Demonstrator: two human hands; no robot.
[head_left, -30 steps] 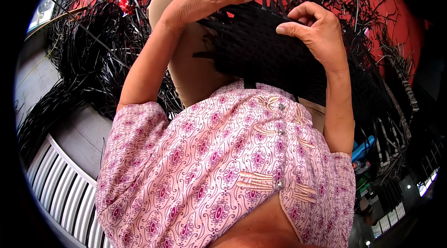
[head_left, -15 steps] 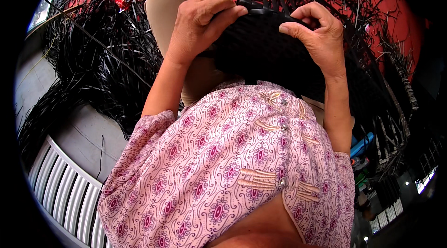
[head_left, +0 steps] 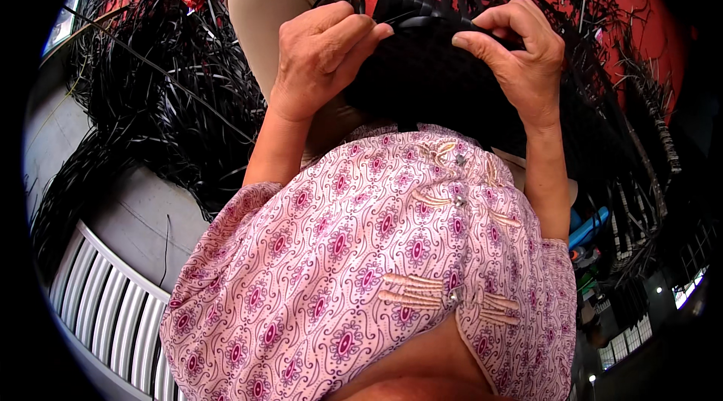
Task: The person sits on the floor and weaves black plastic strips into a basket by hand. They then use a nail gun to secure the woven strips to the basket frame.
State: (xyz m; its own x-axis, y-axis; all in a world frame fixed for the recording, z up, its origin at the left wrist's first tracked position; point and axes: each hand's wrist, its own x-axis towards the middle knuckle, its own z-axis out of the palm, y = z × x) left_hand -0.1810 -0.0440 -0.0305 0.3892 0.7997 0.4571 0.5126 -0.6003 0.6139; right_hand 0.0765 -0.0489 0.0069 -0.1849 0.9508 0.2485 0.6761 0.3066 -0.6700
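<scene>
You have a silver metal bench with slim parallel slats (head_left: pixel 113 311), its bars shining where light strikes them. Just beyond the bench, you can see smooth grey flooring (head_left: pixel 139 213). Farther off and well to the right of the bench, a vivid red ground surface (head_left: pixel 636 32) spreads out. At the bench's own level, far to its right, the room falls into deep shadow, where you find a bright white strip of light (head_left: pixel 689 294), a pale grid-like panel (head_left: pixel 625 341) and a small glowing spot (head_left: pixel 593 378).
</scene>
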